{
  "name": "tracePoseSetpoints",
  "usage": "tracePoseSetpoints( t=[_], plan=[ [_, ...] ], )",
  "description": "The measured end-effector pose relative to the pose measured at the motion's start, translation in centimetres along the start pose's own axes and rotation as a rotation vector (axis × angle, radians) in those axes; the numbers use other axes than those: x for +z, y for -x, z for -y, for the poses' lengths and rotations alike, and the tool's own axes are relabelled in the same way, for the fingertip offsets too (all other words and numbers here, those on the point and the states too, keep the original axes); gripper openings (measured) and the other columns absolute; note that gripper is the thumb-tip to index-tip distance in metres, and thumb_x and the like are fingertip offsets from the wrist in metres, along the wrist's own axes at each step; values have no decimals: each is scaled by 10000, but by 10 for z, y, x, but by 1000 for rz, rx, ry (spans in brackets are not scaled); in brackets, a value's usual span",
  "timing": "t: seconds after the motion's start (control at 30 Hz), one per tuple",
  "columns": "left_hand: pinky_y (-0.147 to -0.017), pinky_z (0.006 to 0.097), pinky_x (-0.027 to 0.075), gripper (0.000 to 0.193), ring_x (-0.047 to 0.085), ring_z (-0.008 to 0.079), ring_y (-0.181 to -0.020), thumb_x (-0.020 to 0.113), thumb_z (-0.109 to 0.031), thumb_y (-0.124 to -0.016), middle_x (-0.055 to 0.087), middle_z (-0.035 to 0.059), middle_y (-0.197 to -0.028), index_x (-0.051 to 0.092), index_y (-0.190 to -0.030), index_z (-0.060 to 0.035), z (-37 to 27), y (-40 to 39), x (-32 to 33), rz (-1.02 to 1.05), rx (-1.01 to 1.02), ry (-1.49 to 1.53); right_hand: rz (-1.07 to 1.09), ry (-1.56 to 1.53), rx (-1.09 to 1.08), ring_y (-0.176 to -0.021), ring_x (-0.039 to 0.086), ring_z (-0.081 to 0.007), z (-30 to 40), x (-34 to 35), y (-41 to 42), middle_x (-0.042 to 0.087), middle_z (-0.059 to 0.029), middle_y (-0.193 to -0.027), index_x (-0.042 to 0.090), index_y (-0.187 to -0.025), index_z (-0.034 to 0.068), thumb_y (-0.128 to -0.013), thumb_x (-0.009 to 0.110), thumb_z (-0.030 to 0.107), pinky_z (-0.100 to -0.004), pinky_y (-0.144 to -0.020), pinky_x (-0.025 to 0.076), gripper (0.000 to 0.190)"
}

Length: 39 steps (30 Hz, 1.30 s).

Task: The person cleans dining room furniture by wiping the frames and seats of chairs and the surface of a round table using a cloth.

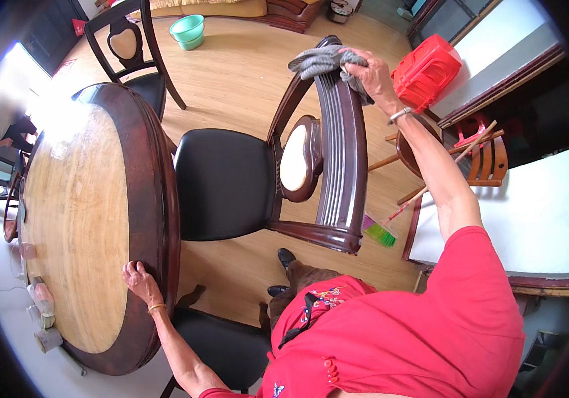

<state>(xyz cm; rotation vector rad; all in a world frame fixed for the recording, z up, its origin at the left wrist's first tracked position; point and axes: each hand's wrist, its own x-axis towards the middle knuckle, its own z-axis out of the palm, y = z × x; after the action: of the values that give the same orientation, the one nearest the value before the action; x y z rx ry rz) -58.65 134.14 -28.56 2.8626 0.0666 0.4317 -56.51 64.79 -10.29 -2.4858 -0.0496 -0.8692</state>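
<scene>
My right hand (375,82) grips a grey cloth (316,62), pressed on the far upper corner of a dark wooden chair's backrest (339,164). The cloth's loose part drapes over the rail. That chair has a black padded seat (224,184) and a cream oval panel (294,158) in its back. My left hand (141,283) rests on the dark rim of an oval wooden table (152,224), its fingers slightly bent and holding nothing. The table's light wood top (80,214) reflects bright light at its far end.
Another dark chair (125,45) stands beyond the table; a black seat (219,343) is near my left arm. A green bucket (187,32), red plastic container (426,72), broom (381,231) and wooden chair (486,161) stand around. Cups and rolls (43,308) sit at the table's left. A person (8,119) is far left.
</scene>
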Motion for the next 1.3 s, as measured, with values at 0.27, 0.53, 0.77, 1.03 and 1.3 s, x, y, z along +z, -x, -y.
tracePoseSetpoints(
  t=[0.27,0.53,0.77,1.03,1.3],
  plan=[
    [-777,386,420,160,502,282,-832,565,-148,-933,498,119,-876,520,-883,-2,20,-20,10,-173,-121,237,167,501,-551,-982,592,-271,26,26,-60,681,-116,-946,687,-924,21,-690,667,138,-359,-846,517,262],
    [-761,379,414,196,489,264,-791,590,-155,-917,489,106,-817,510,-839,6,19,-27,2,-229,-200,332,1051,271,-259,-537,615,-324,122,22,-31,581,-194,-553,638,-580,9,-602,637,161,-396,-539,516,153],
    [-738,407,391,250,458,275,-774,609,-179,-904,450,117,-799,475,-817,14,19,-27,2,-165,-202,354,1469,-62,-278,-592,599,-398,215,27,38,547,-252,-573,600,-604,-57,-623,638,206,-441,-541,488,266],
    [-751,413,395,211,466,296,-796,592,-140,-908,463,131,-816,478,-829,19,32,-41,6,-165,-143,323,1049,854,-556,-726,663,-301,140,43,-27,649,-169,-696,663,-667,15,-699,603,102,-398,-660,548,110],
    [-768,427,394,174,469,312,-827,604,-108,-895,463,140,-845,478,-900,13,32,-54,16,-139,-95,327,645,886,-305,-872,563,-290,61,76,-77,599,-109,-745,606,-678,36,-665,629,103,-409,-760,467,72]
  ],
)
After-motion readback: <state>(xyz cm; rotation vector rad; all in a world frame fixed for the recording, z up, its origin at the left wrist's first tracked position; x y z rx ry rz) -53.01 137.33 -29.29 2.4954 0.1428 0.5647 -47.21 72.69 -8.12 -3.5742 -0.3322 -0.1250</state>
